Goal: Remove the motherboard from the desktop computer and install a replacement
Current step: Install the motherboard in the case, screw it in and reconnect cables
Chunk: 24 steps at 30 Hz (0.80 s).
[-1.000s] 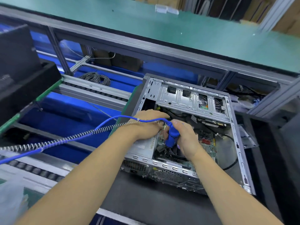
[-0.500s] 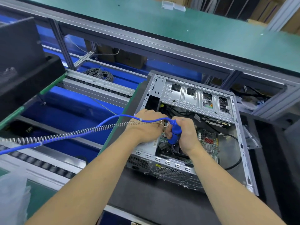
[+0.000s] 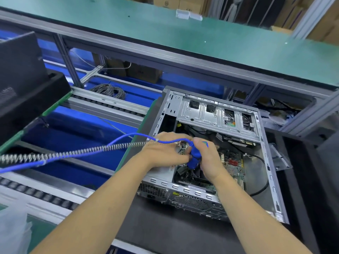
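Observation:
An open desktop computer case (image 3: 271, 182) lies on its side on a dark mat. Inside, the green motherboard (image 3: 233, 166) shows to the right of my hands, partly hidden by them. My right hand (image 3: 209, 160) grips a blue electric screwdriver (image 3: 195, 156) held upright over the board. My left hand (image 3: 165, 151) sits right beside it, its fingers curled against the tool's lower part; what they pinch is hidden. A blue hose and a coiled cable (image 3: 73, 154) run from the tool's top off to the left.
A silver drive cage (image 3: 216, 114) spans the case's far side. A black cable (image 3: 262, 189) loops along the case floor at right. A roller conveyor (image 3: 110, 103) with blue bins lies left. A black box (image 3: 23, 74) stands far left, a green shelf (image 3: 183, 37) behind.
Both hands stay together on the blue screwdriver over the board. The camera has shifted slightly, so the case sits a little lower right in view.

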Tool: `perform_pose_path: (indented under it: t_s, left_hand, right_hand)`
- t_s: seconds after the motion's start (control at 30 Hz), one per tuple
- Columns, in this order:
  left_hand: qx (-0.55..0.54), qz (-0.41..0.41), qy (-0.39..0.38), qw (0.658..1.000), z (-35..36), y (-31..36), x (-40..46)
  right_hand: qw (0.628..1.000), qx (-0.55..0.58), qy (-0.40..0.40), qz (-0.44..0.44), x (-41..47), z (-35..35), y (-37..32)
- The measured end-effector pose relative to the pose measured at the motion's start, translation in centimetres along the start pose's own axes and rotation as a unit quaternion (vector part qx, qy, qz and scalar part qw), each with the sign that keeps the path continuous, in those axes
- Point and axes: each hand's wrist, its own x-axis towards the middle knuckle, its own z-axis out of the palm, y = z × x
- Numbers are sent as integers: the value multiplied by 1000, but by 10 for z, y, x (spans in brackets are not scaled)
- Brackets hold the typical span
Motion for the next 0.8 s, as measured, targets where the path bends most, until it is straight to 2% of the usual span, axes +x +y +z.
perform_pose_path:
  t_s: [0.07,0.13,0.33,0.5,0.8]
  left_hand:
    - [-55,22,-9,998,-5,-1,-2]
    - [-60,39,-18,997,-6,-1,-2]
    - [-118,34,-22,992,-5,-2,-1]
    - [-65,27,-36,997,-8,6,-3]
    - [-93,20,-22,995,-9,7,-7]
  right_hand:
    - [1000,-11,-19,-18,-2,6,-2]
    - [999,-19,-29,-29,-3,12,-6]
    - [999,23,1,-43,-4,11,-10]
    - [998,20,21,-55,-3,12,-9]
    - [999,22,-4,-48,2,1,6]
